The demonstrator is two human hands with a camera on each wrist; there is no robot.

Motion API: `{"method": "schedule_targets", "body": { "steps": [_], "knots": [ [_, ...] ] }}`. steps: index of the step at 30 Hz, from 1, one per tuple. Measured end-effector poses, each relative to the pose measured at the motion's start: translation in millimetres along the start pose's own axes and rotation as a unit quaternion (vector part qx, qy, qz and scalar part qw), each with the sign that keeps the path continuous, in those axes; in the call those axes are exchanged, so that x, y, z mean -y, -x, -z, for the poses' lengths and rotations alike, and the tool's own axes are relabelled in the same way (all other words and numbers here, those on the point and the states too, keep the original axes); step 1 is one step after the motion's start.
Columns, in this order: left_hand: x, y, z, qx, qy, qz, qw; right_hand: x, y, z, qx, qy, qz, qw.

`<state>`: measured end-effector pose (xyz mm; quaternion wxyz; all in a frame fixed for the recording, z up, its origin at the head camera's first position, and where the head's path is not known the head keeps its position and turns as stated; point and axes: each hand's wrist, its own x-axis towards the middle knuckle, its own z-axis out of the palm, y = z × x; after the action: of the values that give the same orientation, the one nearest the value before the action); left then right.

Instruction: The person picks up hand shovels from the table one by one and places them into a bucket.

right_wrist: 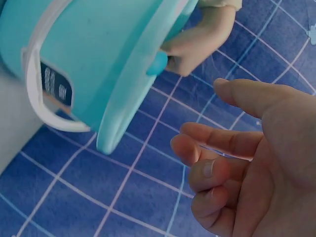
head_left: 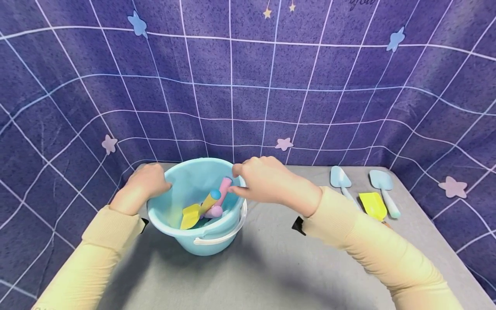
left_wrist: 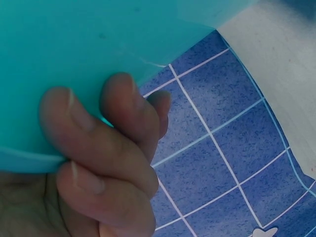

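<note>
A light blue bucket (head_left: 205,247) with a white handle (head_left: 221,239) stands on the left of the table. My left hand (head_left: 145,183) grips its left rim; the left wrist view shows the fingers (left_wrist: 94,143) curled against the bucket wall (left_wrist: 74,44). Over the right rim is my right hand (head_left: 267,176), thumb and fingers parted and holding nothing. A gap shows between that hand (right_wrist: 256,148) and the bucket (right_wrist: 103,54) in the right wrist view. Inside the bucket lie a yellow toy shovel (head_left: 190,216) with a blue handle end and a pink-handled toy (head_left: 224,189), which partly hide other pieces.
On the right of the grey table (head_left: 279,258) lie two light blue toy shovels, one nearer (head_left: 339,176) and one farther right (head_left: 381,180), with a yellow scoop (head_left: 373,207) between them. My right sleeve hides part of that area. A purple grid-patterned curtain (head_left: 252,103) encloses the back and sides.
</note>
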<state>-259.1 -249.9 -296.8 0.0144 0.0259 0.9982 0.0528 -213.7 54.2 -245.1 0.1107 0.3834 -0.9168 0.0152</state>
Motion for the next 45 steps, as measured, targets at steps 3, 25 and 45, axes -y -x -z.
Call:
{"method": "schedule_targets", "body": {
  "steps": [3,25,45],
  "knots": [
    [-0.5,0.1,0.1,0.000,-0.003,-0.003,1.0000,-9,9,5,-0.016,0.007,-0.010,1.000],
    [-2.2,3.4,1.1,0.001,0.006,0.009,0.9999,-67,70,12,-0.157,0.011,-0.065,0.985],
    [-3.8,4.7,1.1,-0.012,-0.002,0.002,0.9999,-90,132,-37,-0.157,0.001,-0.136,0.978]
  ]
}}
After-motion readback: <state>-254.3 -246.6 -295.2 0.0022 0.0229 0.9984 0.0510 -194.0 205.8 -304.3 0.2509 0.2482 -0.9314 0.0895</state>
